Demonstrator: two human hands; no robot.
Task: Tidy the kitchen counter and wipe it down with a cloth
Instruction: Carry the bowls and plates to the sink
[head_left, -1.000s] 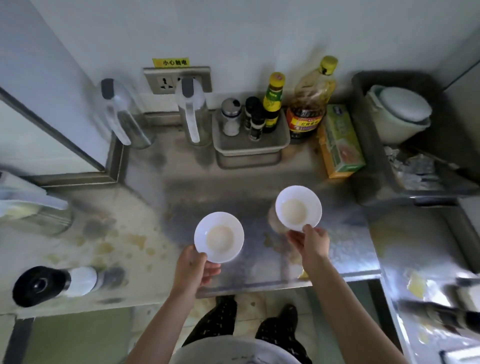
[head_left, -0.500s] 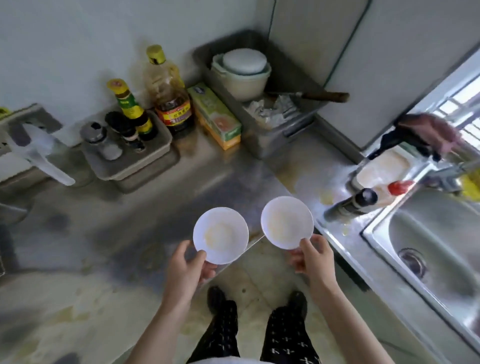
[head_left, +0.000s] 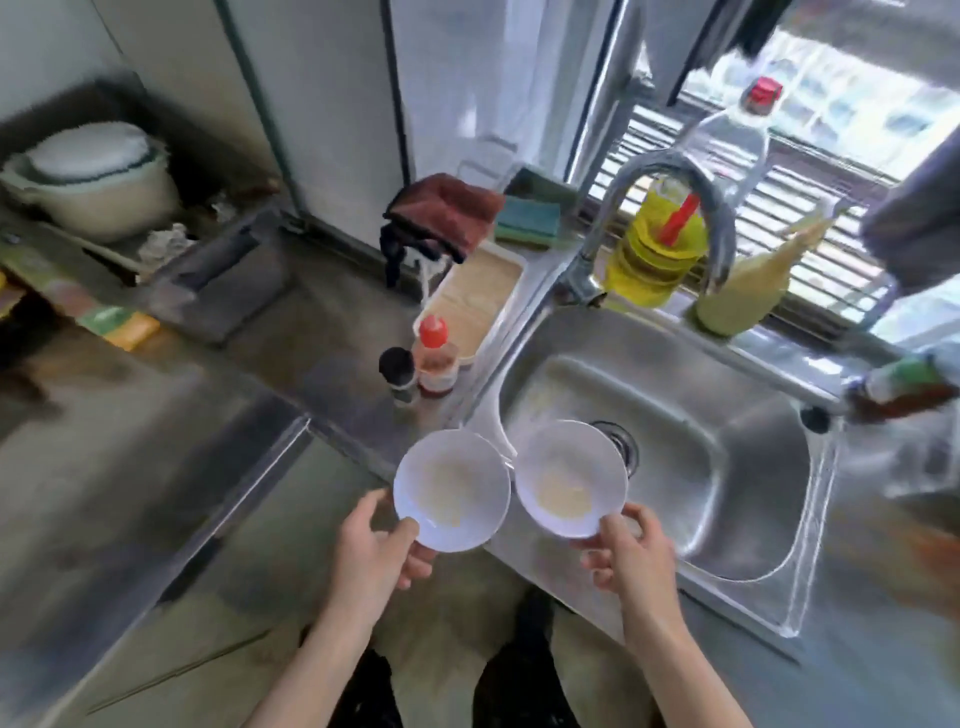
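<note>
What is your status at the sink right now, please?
Left hand grips left bowl, right hand grips right bowl. Right bowl over the sink, left bowl at its edge. Faucet behind, apart from both.

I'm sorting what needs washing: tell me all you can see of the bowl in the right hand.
The right bowl is small, round, white and smooth, with a pale yellowish film in its bottom. It is held open side up, nearly level, above the near left part of the sink. The right hand grips its near rim. Its left rim comes close to the left bowl; whether they touch cannot be told.
</note>
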